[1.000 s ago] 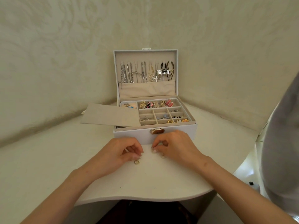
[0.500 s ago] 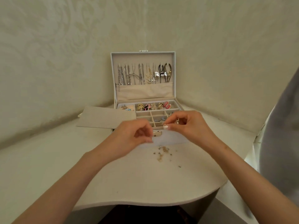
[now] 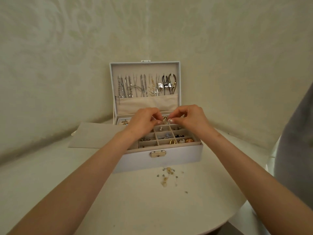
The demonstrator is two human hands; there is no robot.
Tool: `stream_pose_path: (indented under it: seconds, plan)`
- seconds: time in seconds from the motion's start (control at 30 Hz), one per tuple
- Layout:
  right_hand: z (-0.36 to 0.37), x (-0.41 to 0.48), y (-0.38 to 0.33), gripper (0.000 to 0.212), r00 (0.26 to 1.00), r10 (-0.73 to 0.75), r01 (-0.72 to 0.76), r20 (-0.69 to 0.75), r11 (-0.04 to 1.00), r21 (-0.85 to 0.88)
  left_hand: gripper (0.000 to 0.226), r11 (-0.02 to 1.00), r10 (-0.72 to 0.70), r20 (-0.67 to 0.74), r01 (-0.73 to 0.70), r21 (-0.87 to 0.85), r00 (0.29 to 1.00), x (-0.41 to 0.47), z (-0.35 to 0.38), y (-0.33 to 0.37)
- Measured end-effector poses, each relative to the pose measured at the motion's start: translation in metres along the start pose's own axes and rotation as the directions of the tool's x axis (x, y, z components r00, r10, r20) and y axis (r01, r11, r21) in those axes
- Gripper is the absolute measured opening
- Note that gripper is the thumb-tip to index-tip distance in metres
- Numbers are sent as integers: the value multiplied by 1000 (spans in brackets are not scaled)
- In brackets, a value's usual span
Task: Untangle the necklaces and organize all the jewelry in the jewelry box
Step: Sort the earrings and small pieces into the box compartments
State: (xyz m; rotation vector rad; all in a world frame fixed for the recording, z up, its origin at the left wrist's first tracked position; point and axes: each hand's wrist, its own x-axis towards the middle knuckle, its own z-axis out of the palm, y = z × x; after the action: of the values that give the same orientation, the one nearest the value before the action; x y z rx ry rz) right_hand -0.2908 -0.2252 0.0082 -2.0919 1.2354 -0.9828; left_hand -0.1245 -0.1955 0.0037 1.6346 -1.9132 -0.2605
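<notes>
- At frame centre, over the open box [image 3: 160,161]: left hand [image 3: 144,122] and right hand [image 3: 191,119], fingertips pinching one small piece [image 3: 165,120].
- Lower centre, loose on worktop [image 3: 135,200]: scattered jewelry [image 3: 166,177].
- Upper centre, in lid: hung necklaces [image 3: 145,87].

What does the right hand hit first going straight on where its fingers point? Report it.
The right hand points leftward at the small jewelry piece it pinches; just beyond that is the left hand, which pinches it too. Depth is uncertain.
</notes>
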Motion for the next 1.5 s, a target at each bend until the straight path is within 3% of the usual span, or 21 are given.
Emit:
stream_pose_path:
  seconds: [0.2, 0.33, 0.43, 0.63, 0.73, 0.77, 0.97, 1.2, 1.3, 1.5]
  plan:
    - [1, -2, -2, 12, 1000, -17, 20, 19, 987, -157, 6, 999, 20, -106, -15, 51, 994, -16, -9, 2]
    - [-11, -27, -5, 11, 998, -65, 65, -4, 997, -44, 14, 996, 85, -127, -80, 42, 988, -42, -11, 9]
    - [-17, -55, -7, 12, 988, -106, 102, 108, 994, 36, 12, 991, 127, -142, -120, 54, 982, -61, -6, 10]
    - [-12, -85, -1, 13, 962, -143, 171, 233, 980, -104, 19, 968, 221, -102, -205, 144, 970, -71, -1, 1]
    - [-4, -95, 3, 12, 941, -148, 227, 304, 942, -245, 7, 933, 340, -127, -317, 170, 932, -79, 2, 1]
    - [0, -97, 5, 13, 937, -148, 240, 315, 929, -280, 13, 923, 368, -122, -347, 163, 922, -84, 3, 2]
    - [9, -96, 13, 20, 909, -151, 279, 390, 913, -297, 15, 880, 467, -46, -459, 124, 883, -107, 10, 6]
    - [8, -97, 22, 14, 919, -118, 242, 376, 922, -301, 29, 891, 404, 175, -429, 149, 898, -125, 20, 6]
    - [7, -97, 21, 7, 916, -107, 231, 386, 929, -290, 33, 905, 362, 187, -393, 164, 913, -126, 23, 3]
    - [7, -97, 23, 4, 914, -115, 242, 389, 924, -297, 17, 906, 332, 190, -368, 206, 924, -132, 21, 2]
